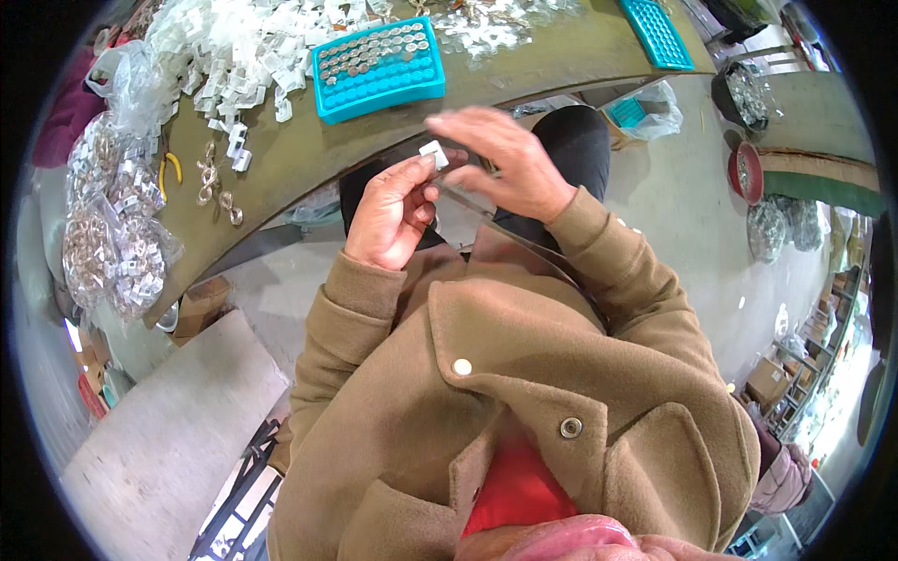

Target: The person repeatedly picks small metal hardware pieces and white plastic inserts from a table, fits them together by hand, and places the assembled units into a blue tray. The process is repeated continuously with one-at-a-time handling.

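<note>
My left hand (391, 213) pinches a small white square plastic piece (434, 153) between thumb and fingers, just off the table's near edge. To its right, my right hand (510, 161) hovers with fingers stretched out and thumb apart, slightly blurred; nothing shows in its grip. Beyond both hands a turquoise tray (379, 101) stands on the table, its far rows filled with round metallic pieces (374, 49). A large heap of small white and clear plastic pieces (248, 56) spreads to the left of the tray.
Yellow-handled pliers (170, 176) and a few metallic pieces (207, 178) lie on the table's (290, 164) left part. Clear bags of parts (117, 215) crowd its left edge. Another turquoise tray (658, 35) sits at the far right. A red bowl (745, 173) is farther right.
</note>
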`<move>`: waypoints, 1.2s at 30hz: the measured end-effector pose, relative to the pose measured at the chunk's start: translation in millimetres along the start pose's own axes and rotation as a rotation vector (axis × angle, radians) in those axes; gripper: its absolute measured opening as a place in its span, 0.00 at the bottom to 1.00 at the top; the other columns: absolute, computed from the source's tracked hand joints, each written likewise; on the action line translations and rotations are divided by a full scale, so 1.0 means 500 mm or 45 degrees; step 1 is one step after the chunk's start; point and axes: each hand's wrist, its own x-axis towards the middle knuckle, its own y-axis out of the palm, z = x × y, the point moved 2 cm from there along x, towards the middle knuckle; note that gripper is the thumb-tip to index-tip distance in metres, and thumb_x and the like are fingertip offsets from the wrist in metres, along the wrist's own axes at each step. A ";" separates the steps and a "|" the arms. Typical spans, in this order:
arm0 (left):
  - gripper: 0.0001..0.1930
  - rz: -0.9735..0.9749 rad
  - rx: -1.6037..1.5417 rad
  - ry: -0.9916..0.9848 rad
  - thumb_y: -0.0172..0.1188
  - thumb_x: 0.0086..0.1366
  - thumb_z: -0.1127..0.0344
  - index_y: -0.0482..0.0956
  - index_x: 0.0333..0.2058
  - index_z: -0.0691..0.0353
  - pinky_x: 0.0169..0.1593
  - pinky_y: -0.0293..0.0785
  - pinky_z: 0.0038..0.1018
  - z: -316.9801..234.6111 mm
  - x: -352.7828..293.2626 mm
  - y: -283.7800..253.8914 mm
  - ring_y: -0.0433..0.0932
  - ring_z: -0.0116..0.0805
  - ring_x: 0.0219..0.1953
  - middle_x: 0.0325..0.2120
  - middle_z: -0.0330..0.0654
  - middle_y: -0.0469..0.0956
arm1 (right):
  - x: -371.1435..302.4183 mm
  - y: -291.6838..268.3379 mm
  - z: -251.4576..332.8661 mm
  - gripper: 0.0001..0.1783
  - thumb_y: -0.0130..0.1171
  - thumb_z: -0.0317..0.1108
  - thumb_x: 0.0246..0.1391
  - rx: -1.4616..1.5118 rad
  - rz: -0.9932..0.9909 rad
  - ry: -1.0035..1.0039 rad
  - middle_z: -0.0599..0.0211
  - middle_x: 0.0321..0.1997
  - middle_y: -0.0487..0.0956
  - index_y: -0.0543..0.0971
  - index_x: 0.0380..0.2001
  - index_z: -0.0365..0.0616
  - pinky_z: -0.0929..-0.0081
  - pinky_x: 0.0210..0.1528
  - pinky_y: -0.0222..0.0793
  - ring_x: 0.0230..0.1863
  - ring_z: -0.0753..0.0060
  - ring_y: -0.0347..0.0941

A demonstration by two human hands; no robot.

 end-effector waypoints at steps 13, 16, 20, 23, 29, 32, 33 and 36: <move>0.13 0.082 0.180 0.216 0.58 0.69 0.63 0.80 0.45 0.68 0.39 0.75 0.24 0.021 0.036 0.029 0.78 0.28 0.33 0.33 0.41 0.81 | -0.011 -0.069 -0.109 0.09 0.68 0.34 0.44 -0.648 -0.145 -0.140 0.75 0.39 0.80 0.82 0.32 0.50 0.64 0.53 0.67 0.46 0.65 0.74; 0.15 0.021 0.155 0.116 0.55 0.70 0.62 0.78 0.47 0.68 0.42 0.76 0.27 0.018 0.038 0.017 0.79 0.32 0.34 0.38 0.45 0.81 | -0.004 -0.069 -0.104 0.05 0.65 0.29 0.46 -0.535 -0.157 -0.132 0.72 0.34 0.80 0.81 0.30 0.46 0.68 0.45 0.71 0.39 0.63 0.75; 0.19 0.034 0.061 0.122 0.49 0.73 0.60 0.73 0.54 0.69 0.46 0.78 0.29 0.009 0.039 0.010 0.80 0.32 0.39 0.42 0.47 0.81 | -0.003 -0.053 -0.075 0.07 0.63 0.25 0.51 -0.150 -0.230 0.218 0.65 0.34 0.81 0.82 0.35 0.43 0.73 0.39 0.72 0.35 0.63 0.77; 0.19 0.121 0.056 0.113 0.48 0.73 0.62 0.72 0.55 0.70 0.49 0.78 0.30 -0.005 0.029 -0.001 0.79 0.34 0.43 0.48 0.48 0.78 | 0.006 -0.032 -0.037 0.11 0.61 0.23 0.54 -0.082 -0.194 0.214 0.64 0.37 0.83 0.82 0.41 0.42 0.78 0.40 0.73 0.35 0.71 0.79; 0.18 0.155 -0.053 0.208 0.53 0.72 0.57 0.74 0.51 0.66 0.48 0.77 0.29 -0.016 0.008 -0.009 0.77 0.22 0.35 0.40 0.43 0.81 | 0.021 0.009 0.023 0.05 0.60 0.25 0.57 0.298 -0.135 0.472 0.68 0.36 0.84 0.81 0.37 0.39 0.84 0.38 0.71 0.34 0.86 0.76; 0.16 0.096 -0.117 0.246 0.56 0.70 0.57 0.76 0.48 0.65 0.45 0.77 0.28 -0.018 -0.003 -0.009 0.75 0.22 0.32 0.38 0.42 0.81 | 0.034 0.025 0.033 0.04 0.58 0.26 0.60 0.493 -0.118 0.524 0.68 0.37 0.84 0.78 0.37 0.37 0.85 0.39 0.71 0.36 0.86 0.75; 0.16 0.111 -0.152 0.276 0.58 0.70 0.58 0.76 0.47 0.64 0.45 0.77 0.28 -0.020 -0.008 -0.010 0.75 0.22 0.31 0.37 0.42 0.81 | 0.038 0.030 0.033 0.05 0.58 0.26 0.60 0.569 -0.117 0.548 0.68 0.38 0.83 0.77 0.38 0.37 0.85 0.40 0.71 0.38 0.85 0.75; 0.16 0.095 -0.201 0.257 0.59 0.69 0.58 0.76 0.48 0.63 0.44 0.77 0.29 -0.024 -0.014 -0.014 0.75 0.24 0.32 0.38 0.44 0.81 | 0.053 0.050 0.032 0.04 0.58 0.26 0.59 0.858 -0.233 0.518 0.70 0.34 0.83 0.78 0.35 0.37 0.82 0.42 0.73 0.36 0.84 0.76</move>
